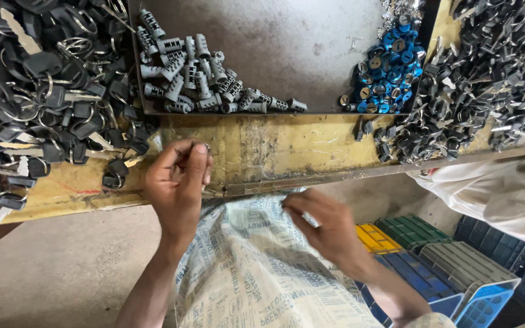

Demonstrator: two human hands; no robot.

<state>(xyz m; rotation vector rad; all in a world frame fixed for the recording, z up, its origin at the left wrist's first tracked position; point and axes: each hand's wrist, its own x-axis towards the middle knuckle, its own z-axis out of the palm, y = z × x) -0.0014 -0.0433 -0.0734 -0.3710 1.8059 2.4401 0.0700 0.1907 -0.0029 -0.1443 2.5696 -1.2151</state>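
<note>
- Left hand: fingers bunched, thumb and fingertips pinching a small key ring at the front edge of the yellow workbench.
- Right hand: fingers curled together over the printed cloth on the lap; looks like it pinches something tiny, can't tell what.
- Pile of black-headed keys on rings, just left of the left hand.
- Dark tray behind: grey lock cylinders at its left, blue lock caps at its right.
- Second key pile far right.
- Coloured plastic crates on the floor, below the right hand.
</note>
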